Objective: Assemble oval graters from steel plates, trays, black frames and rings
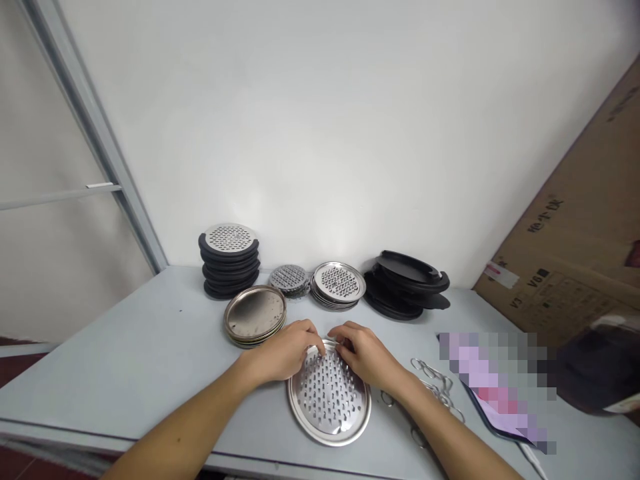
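A round metal grater plate [330,397] with raised teeth lies near the table's front edge, inside a shiny rimmed metal ring or dish [334,440]. My left hand [290,350] is at its far left edge, fingers curled and pressed to the rim. On the far right edge, my right hand [367,353] grips with bent fingers; some fingertips are hidden. Behind my left hand sits a stack of plain round metal dishes [255,313]. Several bent wire pieces [437,383] lie beside my right forearm, which partly covers them.
Along the wall stand black round holders topped by a slotted disc [230,238], small grater discs [289,277], rimmed grater plates [340,281] and black plastic trays [407,283]. To the right are a blurred phone-like object [493,390], a dark jar [600,367] and a cardboard box [565,233].
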Demonstrator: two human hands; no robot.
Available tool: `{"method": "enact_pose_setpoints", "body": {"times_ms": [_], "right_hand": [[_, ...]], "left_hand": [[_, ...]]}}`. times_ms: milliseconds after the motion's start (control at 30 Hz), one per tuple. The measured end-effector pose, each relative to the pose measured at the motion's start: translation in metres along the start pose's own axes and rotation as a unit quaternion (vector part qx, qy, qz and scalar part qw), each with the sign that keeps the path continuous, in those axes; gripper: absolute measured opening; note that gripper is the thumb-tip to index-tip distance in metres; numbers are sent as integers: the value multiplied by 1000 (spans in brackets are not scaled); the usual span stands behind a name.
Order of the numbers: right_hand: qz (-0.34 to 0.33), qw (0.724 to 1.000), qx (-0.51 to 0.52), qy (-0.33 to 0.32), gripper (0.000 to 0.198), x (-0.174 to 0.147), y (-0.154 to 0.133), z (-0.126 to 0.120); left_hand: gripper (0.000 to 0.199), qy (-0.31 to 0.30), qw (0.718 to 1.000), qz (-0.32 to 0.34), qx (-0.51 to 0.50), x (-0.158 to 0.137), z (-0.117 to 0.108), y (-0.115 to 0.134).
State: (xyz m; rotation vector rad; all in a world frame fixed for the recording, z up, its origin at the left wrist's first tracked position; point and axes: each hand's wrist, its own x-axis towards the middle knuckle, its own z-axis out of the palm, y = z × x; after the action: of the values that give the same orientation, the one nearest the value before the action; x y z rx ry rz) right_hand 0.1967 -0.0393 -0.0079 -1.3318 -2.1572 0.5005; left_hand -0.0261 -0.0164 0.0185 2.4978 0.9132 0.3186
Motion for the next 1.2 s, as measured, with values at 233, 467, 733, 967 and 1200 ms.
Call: {"method": "enact_pose_setpoints", "body": {"times_ms": [233, 467, 733, 967, 1200], "right_hand": [[-25, 1000, 18, -1, 28, 1, 1, 2], [-22, 999, 25, -7, 31, 1, 1, 2], [-20, 999, 19, -18, 32, 0, 0, 1], [-24, 999, 24, -20, 32, -1, 1, 2], [-32, 999, 35, -18, 34, -1, 2, 4]], "left_hand": [[38, 20, 1000, -20, 14, 0, -2, 2], [33, 29, 999, -32, 21, 1, -1, 2], [33, 22, 999, -26, 31, 0, 0, 1], [33, 18, 999, -21, 38, 1, 4, -2], [33, 6, 999, -19, 38, 0, 2, 3]]}}
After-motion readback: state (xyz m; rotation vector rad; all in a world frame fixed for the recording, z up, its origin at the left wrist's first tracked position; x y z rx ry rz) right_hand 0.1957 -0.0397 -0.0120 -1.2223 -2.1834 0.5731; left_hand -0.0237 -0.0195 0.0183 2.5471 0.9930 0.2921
